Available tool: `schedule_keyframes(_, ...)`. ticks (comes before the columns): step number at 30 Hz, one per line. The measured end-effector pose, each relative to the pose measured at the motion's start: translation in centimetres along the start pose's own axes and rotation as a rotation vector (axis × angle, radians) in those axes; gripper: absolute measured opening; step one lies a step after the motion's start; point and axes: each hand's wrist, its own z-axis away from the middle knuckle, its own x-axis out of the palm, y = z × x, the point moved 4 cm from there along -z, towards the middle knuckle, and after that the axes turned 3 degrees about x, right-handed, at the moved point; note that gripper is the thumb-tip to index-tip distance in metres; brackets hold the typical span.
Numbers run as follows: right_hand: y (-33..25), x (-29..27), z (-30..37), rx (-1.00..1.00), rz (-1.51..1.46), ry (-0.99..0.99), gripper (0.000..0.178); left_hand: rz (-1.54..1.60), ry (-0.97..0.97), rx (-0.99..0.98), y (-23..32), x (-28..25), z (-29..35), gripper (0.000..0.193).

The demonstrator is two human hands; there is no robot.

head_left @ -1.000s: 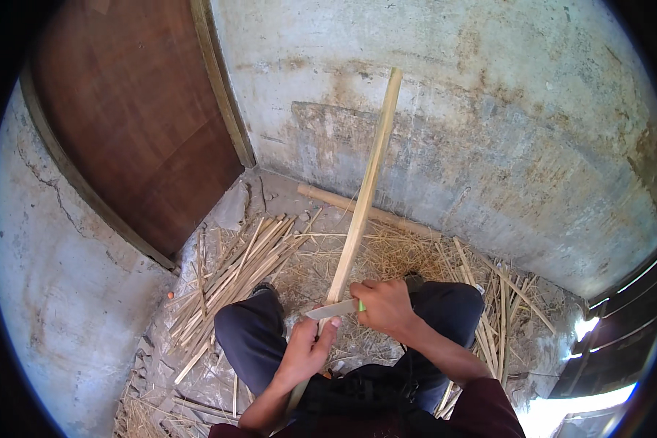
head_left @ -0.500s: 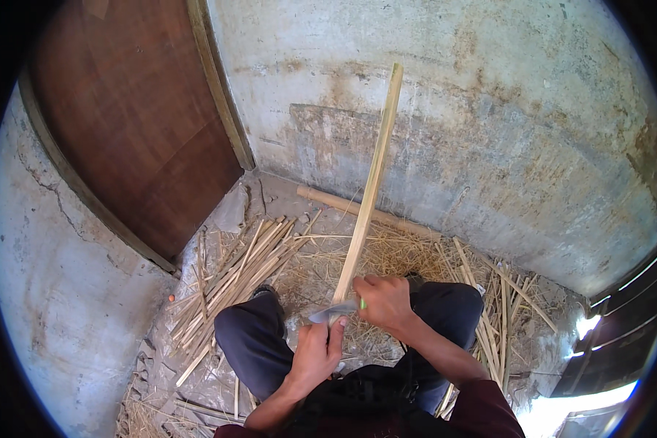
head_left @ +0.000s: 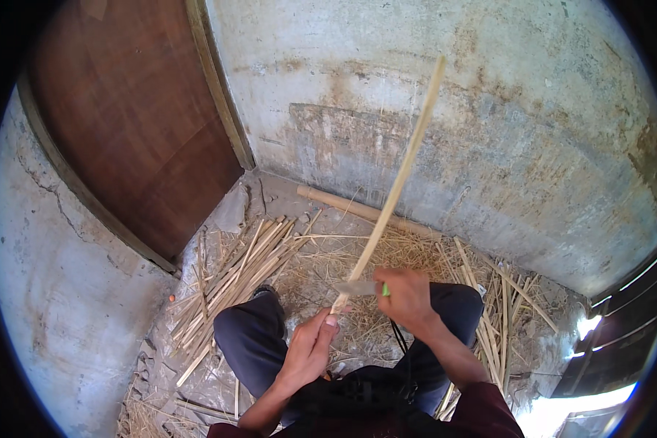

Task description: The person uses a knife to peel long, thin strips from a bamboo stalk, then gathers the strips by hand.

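A long pale bamboo strip (head_left: 398,179) stands almost upright in front of me, leaning a little to the right at its top. My left hand (head_left: 310,347) grips its lower end. My right hand (head_left: 405,296) holds a knife with a green handle, and the grey blade (head_left: 356,288) lies across the strip just above my left hand. Both hands are over my knees in dark trousers.
A bundle of split bamboo strips (head_left: 237,274) lies on the floor to my left, more strips (head_left: 500,314) to my right. A thick bamboo pole (head_left: 358,212) rests along the concrete wall. Shavings litter the floor. A brown wooden door (head_left: 128,124) stands at left.
The strip's top has swung to the right and the strip looks blurred with motion. My left hand has slid up to the strip's lower end, closer to the blade.
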Motion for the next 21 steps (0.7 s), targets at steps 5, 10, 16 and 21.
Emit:
schedule_keyframes(5, -2.5, 1.1, 0.5, 0.019, 0.002, -0.098, 0.012, 0.005, -0.008, 0.045, -0.6, 0.1, 0.0, 0.032)
schedule_keyframes(10, -2.5, 1.1, 0.5, 0.029, 0.009, -0.11, 0.013, 0.058, -0.002, 0.074, -0.3, 0.0, -0.1, 0.031)
schedule_keyframes(16, -2.6, 1.1, 0.7, 0.029, 0.033, -0.123, 0.016, 0.157, 0.102, 0.057, 0.1, -0.4, -0.2, 0.024)
schedule_keyframes(21, -2.5, 1.5, 0.9, 0.004, 0.009, -0.099, 0.017, 0.079, 0.126, 0.131, 0.5, -0.1, -0.2, 0.022)
